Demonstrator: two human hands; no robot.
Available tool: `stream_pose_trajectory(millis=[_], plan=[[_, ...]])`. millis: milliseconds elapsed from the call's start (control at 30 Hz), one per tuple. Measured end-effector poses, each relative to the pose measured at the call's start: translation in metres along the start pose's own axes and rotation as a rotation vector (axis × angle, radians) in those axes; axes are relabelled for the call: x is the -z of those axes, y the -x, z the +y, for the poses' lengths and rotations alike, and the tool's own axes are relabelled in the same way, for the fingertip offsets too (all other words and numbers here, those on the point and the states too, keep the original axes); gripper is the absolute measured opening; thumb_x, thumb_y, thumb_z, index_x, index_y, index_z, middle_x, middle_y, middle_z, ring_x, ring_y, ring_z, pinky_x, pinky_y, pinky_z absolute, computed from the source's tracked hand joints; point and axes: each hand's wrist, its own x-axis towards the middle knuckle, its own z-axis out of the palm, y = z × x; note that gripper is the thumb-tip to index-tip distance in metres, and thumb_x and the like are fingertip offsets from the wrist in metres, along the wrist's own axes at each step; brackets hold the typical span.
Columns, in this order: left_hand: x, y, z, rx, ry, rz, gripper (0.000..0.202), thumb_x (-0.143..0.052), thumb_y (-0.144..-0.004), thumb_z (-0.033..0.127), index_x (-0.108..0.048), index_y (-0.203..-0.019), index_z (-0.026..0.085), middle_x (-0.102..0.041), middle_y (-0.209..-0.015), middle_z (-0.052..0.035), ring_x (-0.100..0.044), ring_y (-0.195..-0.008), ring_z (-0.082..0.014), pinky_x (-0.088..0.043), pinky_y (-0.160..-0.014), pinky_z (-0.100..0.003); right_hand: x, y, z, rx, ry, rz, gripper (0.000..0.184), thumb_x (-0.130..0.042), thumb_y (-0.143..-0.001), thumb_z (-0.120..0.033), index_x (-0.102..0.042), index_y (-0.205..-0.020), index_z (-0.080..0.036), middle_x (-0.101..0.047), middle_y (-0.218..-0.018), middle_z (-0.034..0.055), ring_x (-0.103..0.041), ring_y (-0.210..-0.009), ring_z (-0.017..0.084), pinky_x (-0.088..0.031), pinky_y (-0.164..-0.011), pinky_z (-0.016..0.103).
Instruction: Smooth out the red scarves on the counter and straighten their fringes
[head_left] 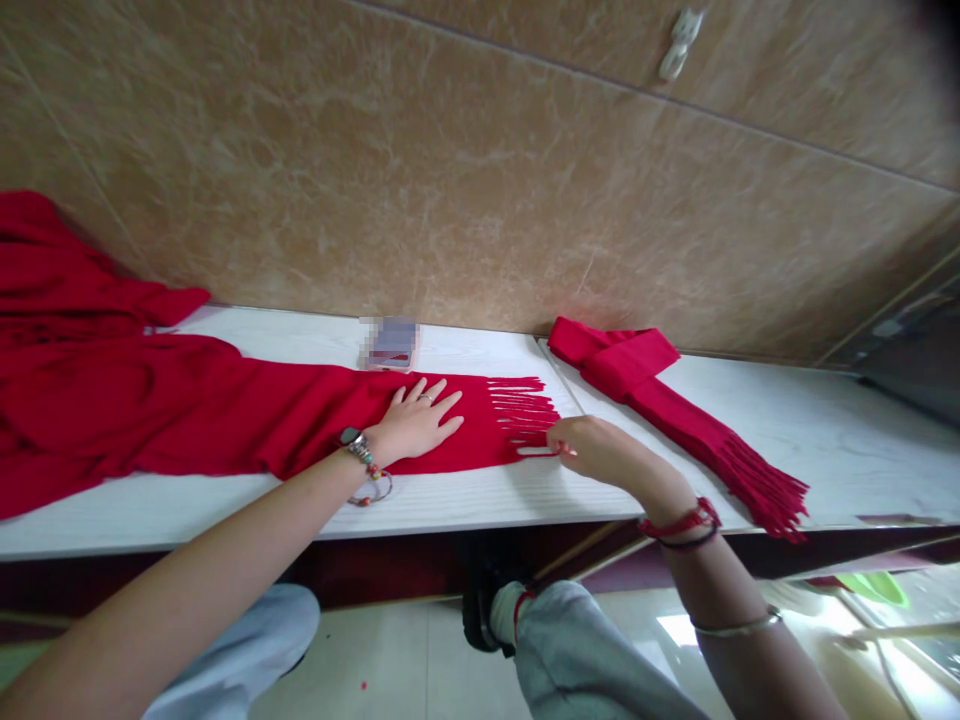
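Note:
A red scarf point(315, 415) lies stretched along the white counter, its fringed end toward the right. My left hand point(418, 422) rests flat on the cloth near that end, fingers spread. Just past the scarf's edge, my right hand point(581, 440) is closed with thumb and fingertips pinching a strand of the fringe point(525, 408). The other tassels lie in loose, separate rows. A second red scarf point(637, 380), folded over at its far end, lies to the right of my right hand, with its tassels pointing toward the counter's front edge.
A phone point(391, 343) lies behind the scarf, partly blurred out. More red fabric point(60, 270) is heaped at the far left. A brown marbled tile wall point(450, 180) rises behind the white counter point(450, 500). A small white fixture point(681, 45) is on the wall.

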Motion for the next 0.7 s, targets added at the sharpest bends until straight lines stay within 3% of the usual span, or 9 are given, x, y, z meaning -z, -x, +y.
stream_pose_trajectory(millis=[100, 167, 367, 467, 567, 700], plan=[[0.001, 0.000, 0.001, 0.007, 0.017, -0.002, 0.057, -0.021, -0.088, 0.053, -0.024, -0.139, 0.029, -0.016, -0.148, -0.0021, -0.011, -0.134, -0.0309, -0.014, -0.104, -0.051, -0.001, 0.012, 0.029, -0.124, 0.137, -0.052, 0.024, -0.043, -0.072, -0.001, -0.063, -0.068, -0.014, -0.066, -0.073, 0.0096, -0.059, -0.069, 0.018, -0.038, -0.060, 0.025], [0.000, -0.001, 0.001, 0.015, 0.027, -0.009, 0.056, -0.021, -0.088, 0.053, -0.024, -0.139, 0.030, -0.017, -0.148, -0.0017, -0.011, -0.134, -0.0309, -0.014, -0.104, -0.051, 0.005, 0.015, 0.034, -0.156, 0.171, -0.042, 0.023, -0.043, -0.073, -0.001, -0.063, -0.068, -0.013, -0.065, -0.071, 0.0101, -0.059, -0.068, 0.018, -0.038, -0.060, 0.026], [-0.006, -0.004, -0.002, -0.010, 0.005, 0.035, 0.056, -0.022, -0.088, 0.053, -0.025, -0.139, 0.030, -0.019, -0.147, -0.0029, -0.012, -0.134, -0.0315, -0.015, -0.103, -0.052, 0.024, -0.018, -0.015, 0.054, -0.040, 0.168, 0.022, -0.043, -0.080, -0.010, -0.062, -0.089, -0.014, -0.065, -0.093, 0.0081, -0.058, -0.085, 0.015, -0.041, -0.072, 0.022], [-0.004, -0.003, -0.001, -0.007, -0.003, 0.041, 0.056, -0.021, -0.088, 0.052, -0.026, -0.139, 0.028, -0.020, -0.147, -0.0038, -0.013, -0.134, -0.0312, -0.015, -0.103, -0.052, 0.019, -0.041, -0.029, 0.079, -0.073, 0.119, 0.024, -0.043, -0.077, -0.006, -0.063, -0.091, -0.013, -0.065, -0.095, 0.0095, -0.058, -0.088, 0.016, -0.041, -0.074, 0.023], [0.000, 0.001, 0.002, 0.006, 0.006, 0.024, 0.055, -0.021, -0.089, 0.051, -0.026, -0.138, 0.028, -0.020, -0.147, -0.0037, -0.014, -0.134, -0.0310, -0.016, -0.103, -0.051, 0.009, -0.049, -0.014, -0.003, -0.024, 0.023, 0.024, -0.045, -0.073, -0.004, -0.064, -0.084, -0.013, -0.067, -0.086, 0.0087, -0.060, -0.080, 0.016, -0.041, -0.067, 0.023], [0.003, 0.004, 0.004, 0.001, 0.030, 0.030, 0.055, -0.022, -0.088, 0.051, -0.027, -0.138, 0.028, -0.020, -0.147, -0.0041, -0.014, -0.133, -0.0316, -0.016, -0.103, -0.052, 0.004, -0.038, 0.025, -0.148, 0.093, -0.129, 0.022, -0.048, -0.070, -0.005, -0.067, -0.075, -0.015, -0.069, -0.078, 0.0076, -0.062, -0.071, 0.016, -0.041, -0.058, 0.023]])
